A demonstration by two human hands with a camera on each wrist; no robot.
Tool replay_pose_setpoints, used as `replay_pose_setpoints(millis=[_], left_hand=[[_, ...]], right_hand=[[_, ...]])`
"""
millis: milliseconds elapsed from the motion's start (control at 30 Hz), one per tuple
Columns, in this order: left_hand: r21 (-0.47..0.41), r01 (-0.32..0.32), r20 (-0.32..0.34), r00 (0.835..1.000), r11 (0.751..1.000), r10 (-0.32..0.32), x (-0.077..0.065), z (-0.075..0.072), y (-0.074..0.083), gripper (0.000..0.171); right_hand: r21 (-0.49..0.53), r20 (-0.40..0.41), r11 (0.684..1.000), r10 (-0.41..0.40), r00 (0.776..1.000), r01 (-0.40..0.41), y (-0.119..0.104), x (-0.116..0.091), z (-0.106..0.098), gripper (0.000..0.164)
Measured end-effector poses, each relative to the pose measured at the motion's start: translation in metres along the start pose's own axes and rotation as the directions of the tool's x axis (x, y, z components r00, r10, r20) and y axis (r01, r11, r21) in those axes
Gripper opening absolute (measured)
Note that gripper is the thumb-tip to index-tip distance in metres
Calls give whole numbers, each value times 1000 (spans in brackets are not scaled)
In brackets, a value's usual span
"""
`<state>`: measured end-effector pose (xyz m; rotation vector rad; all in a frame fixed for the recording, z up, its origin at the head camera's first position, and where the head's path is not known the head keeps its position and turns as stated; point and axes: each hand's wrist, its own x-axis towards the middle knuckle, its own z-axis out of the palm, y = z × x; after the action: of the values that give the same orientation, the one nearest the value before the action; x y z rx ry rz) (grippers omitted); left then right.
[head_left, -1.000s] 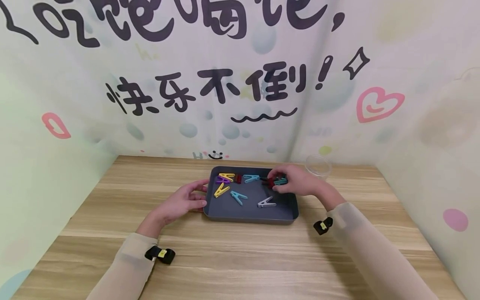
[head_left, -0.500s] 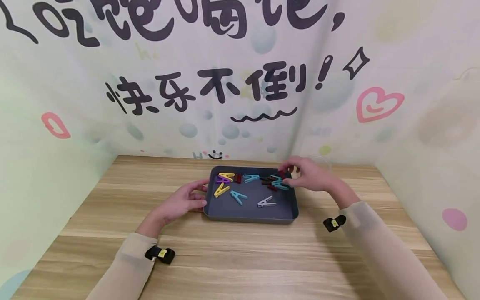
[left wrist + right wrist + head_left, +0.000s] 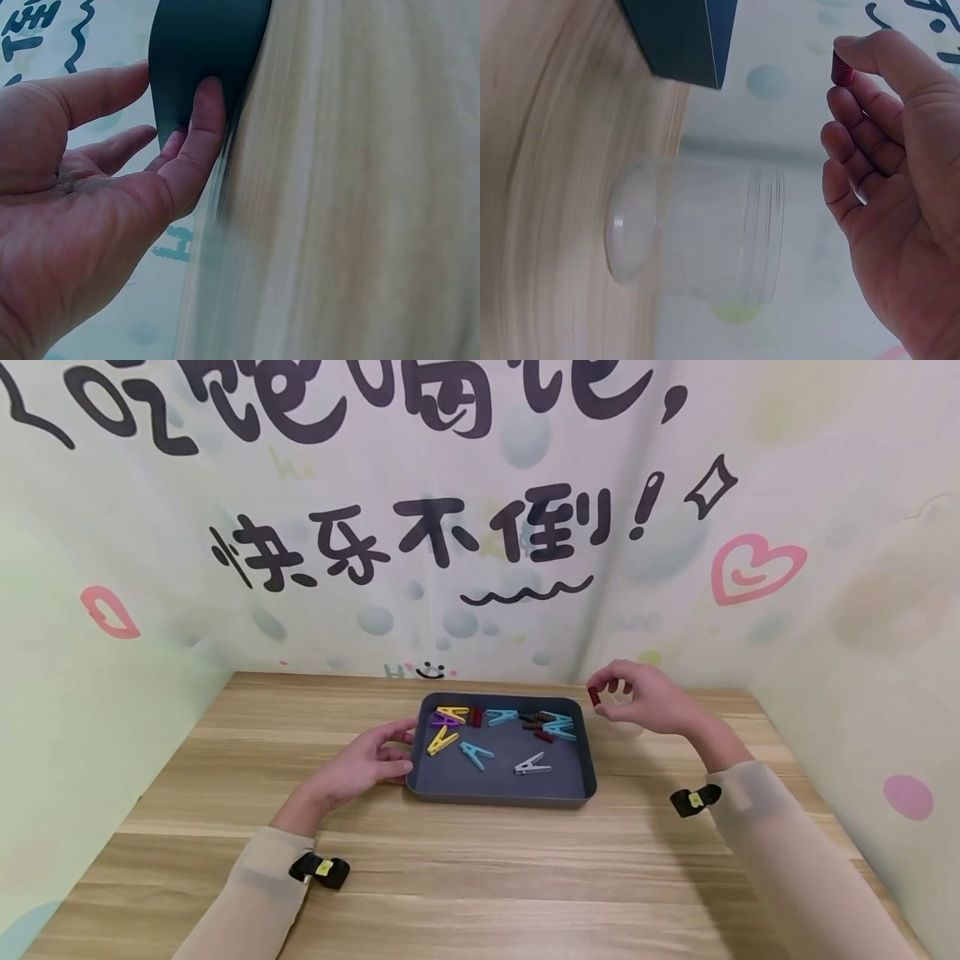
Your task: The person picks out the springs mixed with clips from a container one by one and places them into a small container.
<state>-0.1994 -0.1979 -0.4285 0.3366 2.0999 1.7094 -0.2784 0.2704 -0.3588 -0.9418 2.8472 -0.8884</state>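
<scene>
In the head view my right hand (image 3: 648,697) is held beyond the right end of the grey tray (image 3: 487,789), pinching a small red coil spring (image 3: 841,70) between thumb and forefinger. A clear jar (image 3: 705,232) stands upright below that hand, partly hidden by it in the head view. My left hand (image 3: 363,764) rests its fingertips against the tray's left end wall, with thumb and fingers spread apart. Inside the tray lie yellow clothespins (image 3: 442,740), blue clothespins (image 3: 477,754), a white clothespin (image 3: 532,764), a purple clothespin (image 3: 444,721) and several dark springs (image 3: 533,725).
The tray sits on a wood-grain table (image 3: 480,877) near its back edge. Behind it hangs a printed wall cloth (image 3: 337,627) with large lettering. More dark red springs (image 3: 476,717) lie toward the tray's back left.
My right hand has lifted a red spring from the tray's right side and carried it right, past the rim toward the jar. The left hand and tray have stayed in place.
</scene>
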Motion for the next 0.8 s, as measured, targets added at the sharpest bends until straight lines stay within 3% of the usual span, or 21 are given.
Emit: replay_pose_setpoints(millis=[800], left_hand=[[-20,-21,21,1000,1000,22,-2,0,-1,70]], right_hand=[[-28,-52,992,121,991,-123,37,-17,-26,33]])
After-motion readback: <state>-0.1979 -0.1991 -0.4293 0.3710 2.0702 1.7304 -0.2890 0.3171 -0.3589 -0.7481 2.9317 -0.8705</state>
